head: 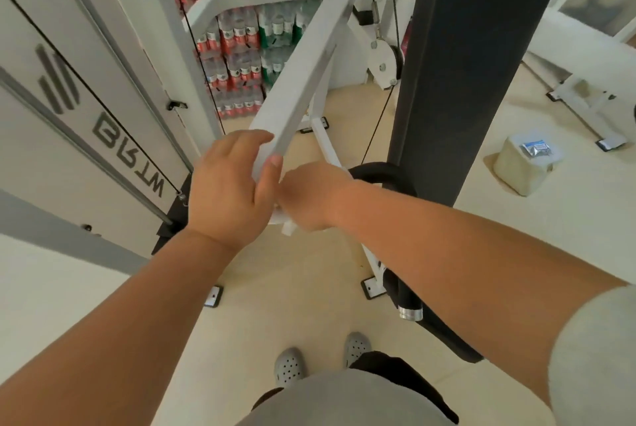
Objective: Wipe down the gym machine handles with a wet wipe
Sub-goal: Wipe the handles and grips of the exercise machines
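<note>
A white square-section machine arm (303,78) slopes down from the frame toward me. My left hand (230,185) grips its lower end, thumb on the near face and fingers round the far side. My right hand (309,198) is curled just right of that end, and a scrap of white wet wipe (285,224) sticks out beneath it; the hand is blurred. A black padded handle with a chrome end cap (407,301) hangs lower right, and a black curved grip (375,172) sits behind my right wrist.
A dark upright column (457,74) stands right of the arm. The white weight-stack shroud (79,88) with cables fills the left. Stacked bottled-water packs (241,57) sit behind. A wipe packet on a white container (526,164) stands on the floor at right.
</note>
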